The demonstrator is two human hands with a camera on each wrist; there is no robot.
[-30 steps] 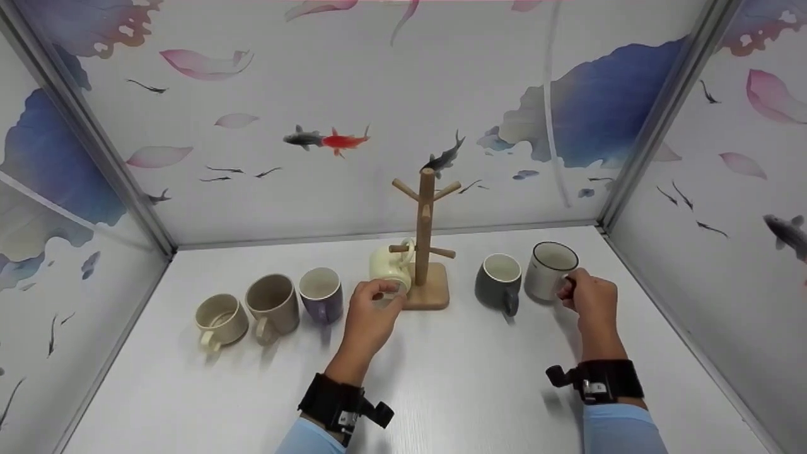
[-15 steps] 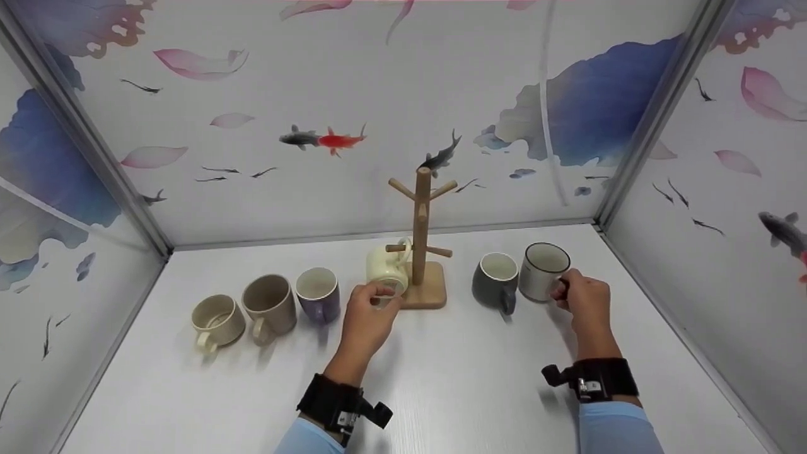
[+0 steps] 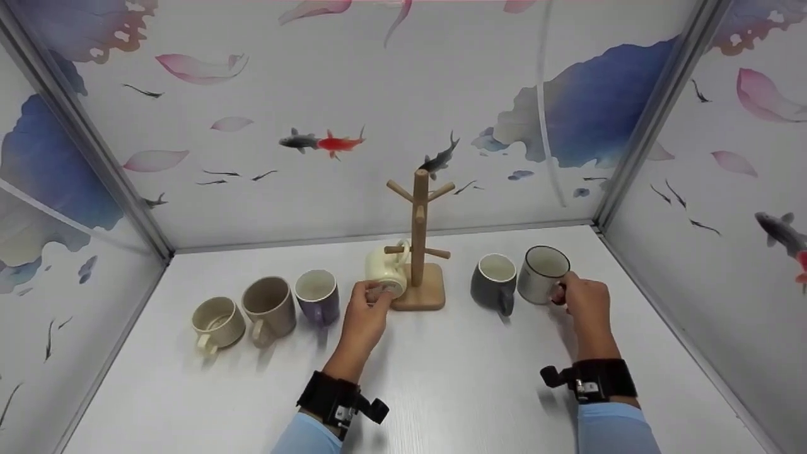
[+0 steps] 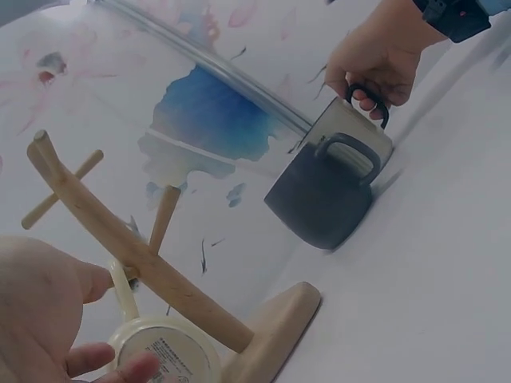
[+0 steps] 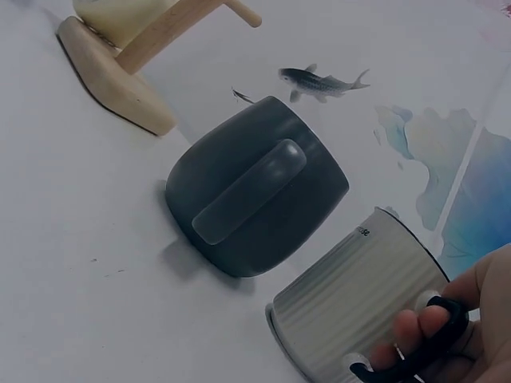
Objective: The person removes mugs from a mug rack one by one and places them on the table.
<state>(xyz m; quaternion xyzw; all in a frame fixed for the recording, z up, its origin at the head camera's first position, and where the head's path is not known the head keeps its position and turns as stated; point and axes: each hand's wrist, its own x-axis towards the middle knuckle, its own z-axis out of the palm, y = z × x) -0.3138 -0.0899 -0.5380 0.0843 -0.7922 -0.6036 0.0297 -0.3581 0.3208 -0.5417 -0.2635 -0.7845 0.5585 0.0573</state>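
Note:
A pale yellow mug [image 3: 380, 263] hangs by its handle on a lower peg of the wooden mug tree [image 3: 418, 230], its base turned toward me. Beside that base is my left hand [image 3: 362, 325]; in the left wrist view its thumb and fingers are spread apart next to the mug. On the right, my right hand [image 3: 587, 299] grips the black handle of a ribbed, light grey mug [image 5: 359, 291] with a dark rim. That mug stands upright on the table. A dark grey mug [image 5: 259, 187] sits just left of it, handle toward me.
Left of the tree, a purple mug [image 3: 317, 295], a taupe mug [image 3: 270, 309] and a small beige mug [image 3: 219, 321] stand in a row. The white table [image 3: 454, 378] is bounded by printed panels at the back [image 3: 353, 208] and sides.
My left hand has drawn slightly left and down from the pale yellow mug, which stays on its peg. My right hand keeps its grip on the light grey mug's handle.

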